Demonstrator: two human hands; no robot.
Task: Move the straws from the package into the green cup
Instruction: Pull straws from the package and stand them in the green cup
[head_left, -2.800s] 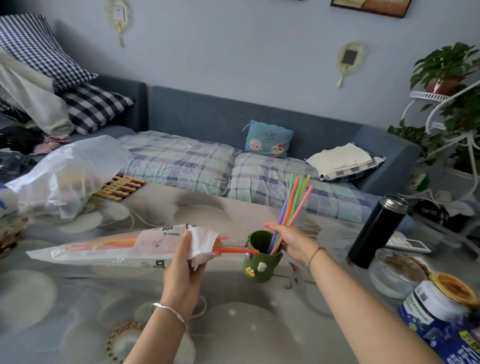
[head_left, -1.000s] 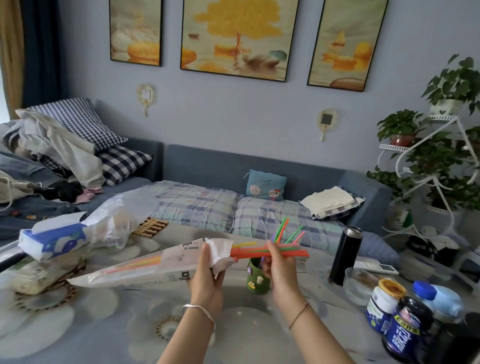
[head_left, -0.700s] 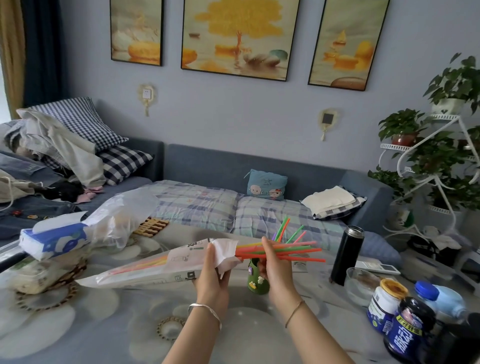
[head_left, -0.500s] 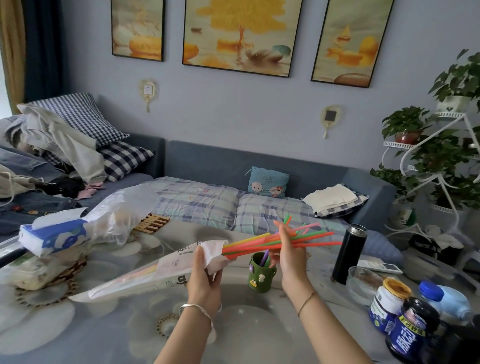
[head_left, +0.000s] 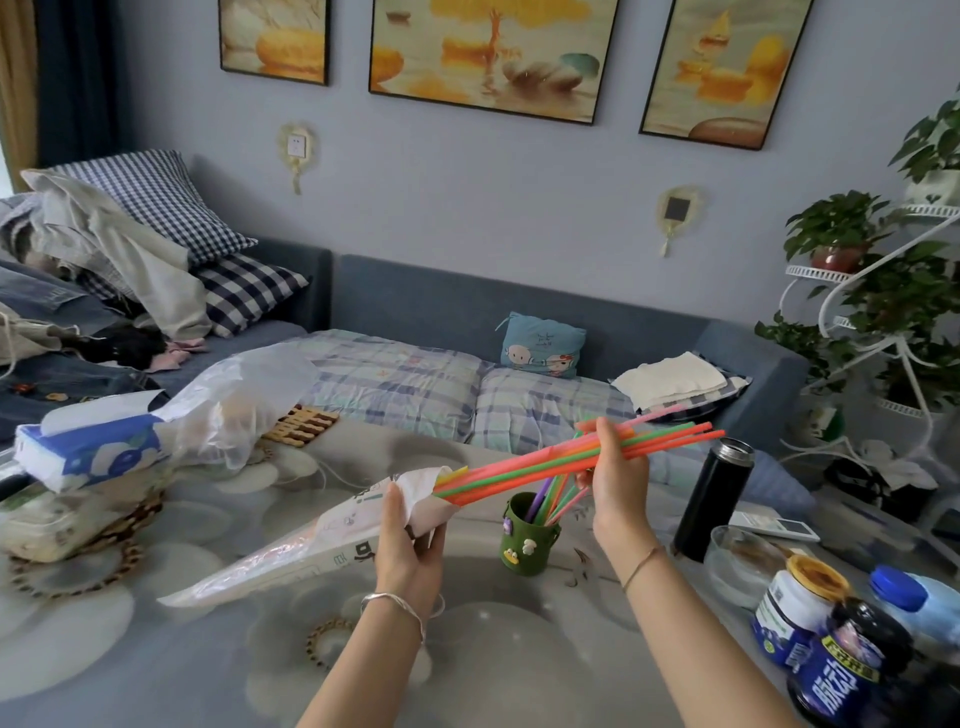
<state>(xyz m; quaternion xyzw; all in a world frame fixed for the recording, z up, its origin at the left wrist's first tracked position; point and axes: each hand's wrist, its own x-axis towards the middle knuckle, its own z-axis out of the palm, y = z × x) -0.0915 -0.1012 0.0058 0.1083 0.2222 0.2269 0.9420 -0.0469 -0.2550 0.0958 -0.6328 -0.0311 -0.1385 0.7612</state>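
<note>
My left hand (head_left: 408, 540) grips the open mouth of a long clear straw package (head_left: 291, 551), which slants down to the left above the table. A bundle of coloured straws (head_left: 524, 470) sticks out of that mouth, up and to the right. My right hand (head_left: 618, 483) is closed around the bundle near its far end. Below the straws, between my hands, the green cup (head_left: 527, 543) stands on the table with several straws leaning in it.
A black flask (head_left: 714, 501), a glass bowl (head_left: 740, 564), jars (head_left: 797, 608) and a blue-capped bottle (head_left: 909, 608) crowd the table's right side. At the left lie a tissue box (head_left: 88, 452) and a clear plastic bag (head_left: 234, 410). A sofa runs behind the table.
My right hand has drawn the bundle farther out of the package, up and to the right. The package now droops lower at its left end.
</note>
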